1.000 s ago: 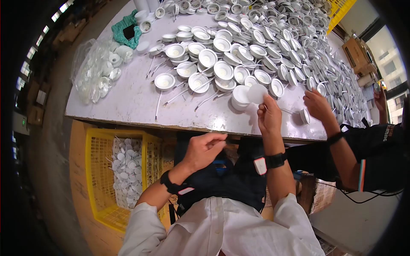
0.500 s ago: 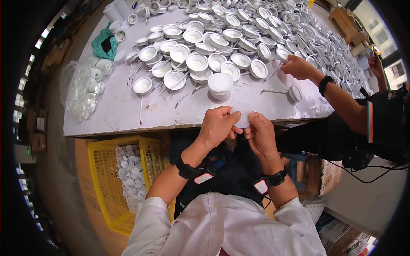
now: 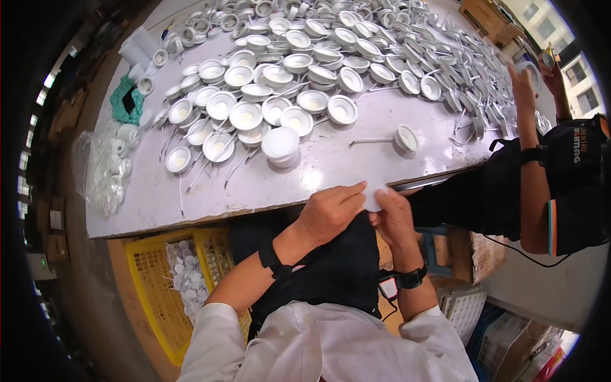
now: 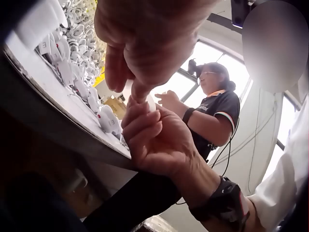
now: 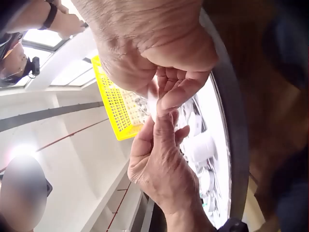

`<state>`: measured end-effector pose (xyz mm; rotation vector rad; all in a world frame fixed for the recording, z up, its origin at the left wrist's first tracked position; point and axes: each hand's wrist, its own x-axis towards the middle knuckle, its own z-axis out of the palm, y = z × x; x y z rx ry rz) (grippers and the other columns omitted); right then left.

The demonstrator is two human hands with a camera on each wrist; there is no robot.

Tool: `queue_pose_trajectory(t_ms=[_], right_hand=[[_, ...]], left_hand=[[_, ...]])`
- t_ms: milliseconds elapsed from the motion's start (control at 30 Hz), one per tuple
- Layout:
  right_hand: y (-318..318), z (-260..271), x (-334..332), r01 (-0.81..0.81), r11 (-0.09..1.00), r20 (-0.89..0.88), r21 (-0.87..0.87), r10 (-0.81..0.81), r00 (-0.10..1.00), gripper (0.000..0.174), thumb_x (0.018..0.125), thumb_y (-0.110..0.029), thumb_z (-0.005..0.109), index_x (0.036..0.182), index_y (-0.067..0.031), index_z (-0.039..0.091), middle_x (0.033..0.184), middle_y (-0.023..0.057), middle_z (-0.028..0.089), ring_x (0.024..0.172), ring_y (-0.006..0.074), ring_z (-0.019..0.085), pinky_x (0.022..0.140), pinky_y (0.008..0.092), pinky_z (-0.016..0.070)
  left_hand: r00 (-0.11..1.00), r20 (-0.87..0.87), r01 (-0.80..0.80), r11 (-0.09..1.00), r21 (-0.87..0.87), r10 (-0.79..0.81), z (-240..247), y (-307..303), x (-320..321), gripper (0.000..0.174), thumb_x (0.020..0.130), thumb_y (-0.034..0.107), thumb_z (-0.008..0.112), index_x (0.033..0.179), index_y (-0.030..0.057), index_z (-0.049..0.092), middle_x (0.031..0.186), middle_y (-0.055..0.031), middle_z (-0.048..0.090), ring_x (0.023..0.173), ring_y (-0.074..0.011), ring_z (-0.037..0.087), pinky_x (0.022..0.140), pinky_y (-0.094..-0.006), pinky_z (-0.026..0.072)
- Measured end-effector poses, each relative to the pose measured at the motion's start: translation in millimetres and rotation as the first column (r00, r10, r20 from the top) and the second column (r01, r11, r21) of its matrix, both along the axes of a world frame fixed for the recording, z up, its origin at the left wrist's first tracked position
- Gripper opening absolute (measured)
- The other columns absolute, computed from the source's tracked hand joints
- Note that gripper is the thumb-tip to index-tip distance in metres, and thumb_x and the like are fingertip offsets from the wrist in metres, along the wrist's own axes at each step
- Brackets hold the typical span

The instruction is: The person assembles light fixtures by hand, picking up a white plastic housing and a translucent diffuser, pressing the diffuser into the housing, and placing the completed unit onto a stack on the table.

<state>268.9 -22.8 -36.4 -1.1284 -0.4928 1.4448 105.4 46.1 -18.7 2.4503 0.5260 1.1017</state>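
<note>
In front of the table edge, a thin white disc [image 3: 375, 200] is between my two hands. My right hand [image 3: 396, 219] pinches it between thumb and fingers from the right. My left hand [image 3: 328, 215] has its fingertips on the opposite edge, pinching there. In the right wrist view the disc [image 5: 153, 101] is seen nearly edge-on, partly covered by fingers. A stack of white discs [image 3: 280, 144] stands on the table just beyond my left hand. Further right, one white lamp housing [image 3: 405, 138] with a cable lies on its side.
Many white lamp housings [image 3: 245, 116] with cables cover the table [image 3: 254, 194]. A clear bag [image 3: 105, 169] of white parts and a green cloth [image 3: 126, 102] lie at left. Under the edge, a yellow crate [image 3: 149, 267] holds white pieces. Another person [image 3: 534, 184] is at right.
My right hand has brought the disc from beside the stack to the table's front edge, where my left hand has joined it. The other person's hand has moved off the lamp housings and up.
</note>
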Motion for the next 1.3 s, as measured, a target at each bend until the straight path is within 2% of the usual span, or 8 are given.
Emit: queue_pose_trajectory(t_ms=[100, 133, 233, 300, 400, 633, 833, 1300], right_hand=[[-4, -13, 44, 0.242, 0.967, 0.11, 0.082, -0.251, 0.962, 0.02, 0.09, -0.015, 0.048, 0.099, 0.0016, 0.055, 0.076, 0.0068, 0.06, 0.055, 0.0094, 0.056, 0.046, 0.0182, 0.0451], [-6, -12, 57, 0.268, 0.957, 0.06, 0.112, -0.276, 0.959, 0.02, 0.09, -0.012, 0.046, 0.103, 0.0027, 0.052, 0.079, 0.0078, 0.061, 0.057, 0.0105, 0.058, 0.049, 0.0192, 0.0484], [-6, 3, 72, 0.339, 0.93, -0.03, 0.142, -0.339, 0.94, 0.021, 0.091, -0.011, 0.045, 0.105, 0.0033, 0.05, 0.081, 0.0085, 0.061, 0.059, 0.0116, 0.059, 0.052, 0.0198, 0.0508], [-11, 1, 82, 0.37, 0.922, -0.062, 0.117, -0.365, 0.929, 0.02, 0.09, -0.009, 0.045, 0.105, 0.0033, 0.049, 0.081, 0.0091, 0.06, 0.058, 0.0116, 0.059, 0.051, 0.0194, 0.0509], [-16, -3, 86, 0.427, 0.901, -0.078, 0.072, -0.422, 0.903, 0.018, 0.088, -0.006, 0.048, 0.104, 0.0027, 0.05, 0.078, 0.0089, 0.059, 0.057, 0.01, 0.059, 0.046, 0.0183, 0.0493], [-25, 1, 92, 0.457, 0.885, 0.053, 0.084, -0.462, 0.885, 0.019, 0.089, -0.011, 0.051, 0.104, 0.0004, 0.051, 0.076, 0.0058, 0.059, 0.054, 0.0077, 0.055, 0.044, 0.0169, 0.046], [-14, 3, 57, 0.164, 0.982, 0.236, 0.094, -0.182, 0.955, 0.029, 0.087, -0.012, 0.055, 0.112, 0.0026, 0.054, 0.078, 0.0041, 0.06, 0.054, 0.0052, 0.052, 0.045, 0.0168, 0.0433], [1, 38, -32, 0.031, 0.995, 0.366, 0.099, -0.066, 0.928, 0.037, 0.08, -0.012, 0.066, 0.111, 0.0034, 0.054, 0.081, 0.004, 0.06, 0.057, 0.004, 0.053, 0.046, 0.0156, 0.0431]], left_hand=[[0.997, 0.031, -0.058, 0.974, -0.22, 0.067, -2, 7, 34, 0.038, 0.069, 0.009, 0.07, 0.103, -0.0006, 0.057, 0.097, -0.017, 0.062, 0.08, -0.0318, 0.062, 0.068, -0.0329, 0.0517], [0.998, 0.009, -0.066, 0.968, -0.242, 0.07, -8, 18, 47, 0.056, 0.066, 0.017, 0.074, 0.113, -0.0028, 0.051, 0.105, -0.021, 0.059, 0.091, -0.0356, 0.059, 0.077, -0.0356, 0.049], [0.993, -0.041, -0.119, 0.942, -0.315, 0.112, -14, 45, 98, 0.069, 0.062, 0.025, 0.077, 0.116, -0.0045, 0.046, 0.113, -0.0242, 0.054, 0.102, -0.0363, 0.054, 0.087, -0.038, 0.0438], [0.935, -0.147, -0.331, 0.943, -0.034, 0.323, -23, 63, 130, 0.082, 0.058, 0.036, 0.078, 0.12, -0.005, 0.042, 0.116, -0.0256, 0.051, 0.107, -0.0361, 0.051, 0.09, -0.0388, 0.04], [0.849, -0.301, -0.453, 0.891, 0.005, 0.434, -31, 75, 160, 0.081, 0.058, 0.041, 0.076, 0.117, -0.0037, 0.043, 0.112, -0.0234, 0.054, 0.106, -0.035, 0.052, 0.091, -0.0392, 0.0389], [0.884, -0.462, -0.312, 0.819, -0.481, 0.066, -1, 63, 142, 0.072, 0.059, 0.039, 0.075, 0.112, 0.002, 0.043, 0.098, -0.0215, 0.06, 0.091, -0.0333, 0.06, 0.076, -0.0409, 0.047], [0.998, -0.05, -0.066, 0.828, -0.558, 0.046, -4, 17, 68, 0.073, 0.058, 0.026, 0.082, 0.114, 0.0041, 0.039, 0.096, -0.0159, 0.062, 0.084, -0.0248, 0.063, 0.072, -0.0325, 0.0499], [0.992, 0.049, -0.068, 0.806, -0.588, 0.119, 14, -10, -18, 0.071, 0.061, 0.019, 0.08, 0.121, 0.0028, 0.045, 0.102, -0.0156, 0.061, 0.091, -0.0235, 0.062, 0.077, -0.0318, 0.0501]])
